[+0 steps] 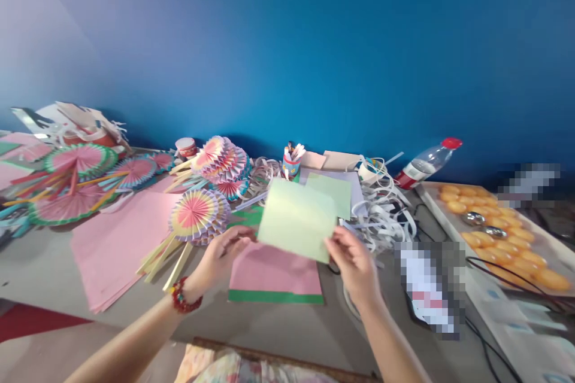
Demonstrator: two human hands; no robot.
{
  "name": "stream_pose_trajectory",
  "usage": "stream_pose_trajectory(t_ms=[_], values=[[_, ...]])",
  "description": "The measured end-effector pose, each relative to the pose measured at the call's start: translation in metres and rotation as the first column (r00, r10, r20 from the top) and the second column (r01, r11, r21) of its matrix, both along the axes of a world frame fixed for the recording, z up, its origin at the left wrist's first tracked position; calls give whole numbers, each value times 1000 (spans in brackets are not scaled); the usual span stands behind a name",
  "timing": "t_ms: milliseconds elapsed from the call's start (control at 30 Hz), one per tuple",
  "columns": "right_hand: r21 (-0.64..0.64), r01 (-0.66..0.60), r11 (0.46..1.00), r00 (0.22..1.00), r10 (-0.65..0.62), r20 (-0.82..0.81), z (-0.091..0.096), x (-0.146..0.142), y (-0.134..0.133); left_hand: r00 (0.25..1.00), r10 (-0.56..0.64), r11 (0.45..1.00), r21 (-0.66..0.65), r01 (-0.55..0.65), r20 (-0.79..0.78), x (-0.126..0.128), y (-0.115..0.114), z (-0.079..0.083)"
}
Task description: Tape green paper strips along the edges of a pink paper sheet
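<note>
A light green sheet of paper (296,218) is held up in front of me, tilted, above the table. My right hand (353,257) pinches its lower right corner. At the lower left corner, the bent fingers of my left hand (227,248) meet the edge of the sheet; a red bead bracelet circles that wrist. Below the sheet lies pink paper (276,272) on top of a green piece (276,297), its upper part hidden. Another light green sheet (336,191) rests behind. Left of my left hand is a pleated paper fan (195,215) with pale sticks.
More pleated fans (81,158) and pink sheets (123,239) cover the left. Behind stand a cup of pens (291,164) and white paper strips (386,215). At right are a bottle (426,164), a tray of orange pieces (438,209) and black cables. A blue wall closes the back.
</note>
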State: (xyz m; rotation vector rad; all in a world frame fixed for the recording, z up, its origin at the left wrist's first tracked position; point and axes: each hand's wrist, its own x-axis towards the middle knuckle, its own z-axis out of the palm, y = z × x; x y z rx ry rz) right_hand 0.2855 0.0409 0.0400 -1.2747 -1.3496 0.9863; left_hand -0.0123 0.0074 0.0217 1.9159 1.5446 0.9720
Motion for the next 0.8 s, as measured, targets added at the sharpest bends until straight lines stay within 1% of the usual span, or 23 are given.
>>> stream_pose_trajectory(t_ms=[67, 100, 167, 233, 300, 400, 467, 533, 667, 800], values=[[45, 146, 988, 989, -146, -1, 0, 20, 6, 969, -49, 995, 74, 69, -243, -1, 7, -5], [75, 270, 960, 963, -269, -13, -1, 30, 7, 944, -71, 991, 82, 103, -323, 0, 10, -9], [62, 364, 929, 931, -364, -18, -6, 49, 3, 910, -112, 987, 63, 149, -400, 4, 16, -15], [29, 397, 918, 918, -396, -17, -13, 65, -8, 883, -139, 984, 40, 175, -449, 11, 19, -20], [-30, 399, 916, 917, -399, -1, -20, 76, -21, 865, -144, 983, 27, 179, -481, 17, 22, -22], [-104, 423, 900, 906, -421, 42, -28, 87, -40, 841, -161, 981, 9, 194, -517, 20, 24, -20], [-151, 443, 884, 897, -436, 78, -32, 92, -48, 819, -183, 977, -11, 211, -544, 20, 26, -18], [-172, 445, 879, 895, -435, 96, -36, 95, -50, 798, -200, 974, -26, 225, -569, 19, 28, -15], [-129, 394, 910, 919, -383, 96, -42, 98, -43, 771, -244, 961, -37, 275, -588, 24, 33, -5], [-75, 359, 930, 932, -353, 83, -44, 98, -33, 761, -317, 939, -74, 336, -565, 47, 44, 10]])
